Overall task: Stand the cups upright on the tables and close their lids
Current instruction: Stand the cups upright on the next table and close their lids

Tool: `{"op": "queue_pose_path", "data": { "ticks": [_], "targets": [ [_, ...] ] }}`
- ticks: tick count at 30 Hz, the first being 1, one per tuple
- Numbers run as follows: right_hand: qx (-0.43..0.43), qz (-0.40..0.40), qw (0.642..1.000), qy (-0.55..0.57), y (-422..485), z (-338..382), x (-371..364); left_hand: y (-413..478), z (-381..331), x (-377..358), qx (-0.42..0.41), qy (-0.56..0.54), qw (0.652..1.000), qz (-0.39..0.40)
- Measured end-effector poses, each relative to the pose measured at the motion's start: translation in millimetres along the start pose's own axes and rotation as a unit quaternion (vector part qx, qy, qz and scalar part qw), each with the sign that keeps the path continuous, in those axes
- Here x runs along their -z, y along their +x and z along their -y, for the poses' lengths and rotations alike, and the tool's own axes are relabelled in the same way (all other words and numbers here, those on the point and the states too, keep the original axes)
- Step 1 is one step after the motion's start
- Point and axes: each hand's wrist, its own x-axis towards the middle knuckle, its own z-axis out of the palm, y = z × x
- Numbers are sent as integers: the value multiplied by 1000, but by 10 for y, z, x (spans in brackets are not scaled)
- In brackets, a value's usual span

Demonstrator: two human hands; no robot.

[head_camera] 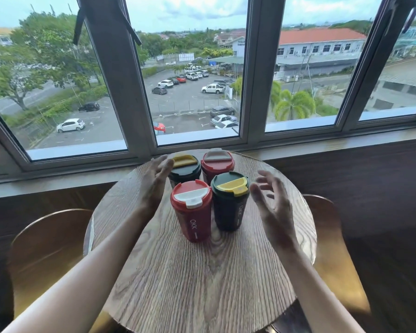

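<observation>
Both hands are bare, empty and spread, fingers loosely fanned, hovering on either side of the cluster of cups. The left hand (155, 181) hangs palm-inward beside the far green cup (185, 170), its fingertips close to that cup's yellow flap, though I cannot tell whether they touch it. The right hand (271, 203) is held off to the side of the near green cup (229, 200), near it but clearly apart.

Between the hands four cups stand upright in a tight square on the round wooden worktop (202, 284): a near red cup (192, 210) with a white flap, the near green one with a yellow flap, the far green one, and a far red cup (217, 163) with a pale flap. Neighbours stand just beside each other, some seemingly touching. All four flaps look pressed down flat on their lids.

So on this worktop the job looks finished, to my eye: nothing lies on its side and no lid gapes. The open hands read as either a last check or a release. If any flap is only resting rather than snapped, a firm thumb press on the tab would settle it; the near red cup's tab faces the person and is easiest to test. Otherwise the next move is likely to another table.

Two curved wooden chair backs (46, 239) flank the worktop, and a window (197, 68) overlooks a car park beyond.
</observation>
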Motion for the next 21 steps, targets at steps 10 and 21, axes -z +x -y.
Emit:
{"op": "queue_pose_path", "data": {
  "ticks": [10, 21],
  "targets": [
    [137, 9, 991, -6, 242, 1172, -756, -397, -208, 1026, -88, 75, 985, -124],
    [161, 266, 947, 82, -825, 2187, -3115, -1474, 99, 3149, -55, 153, 950, -268]
  ]
}}
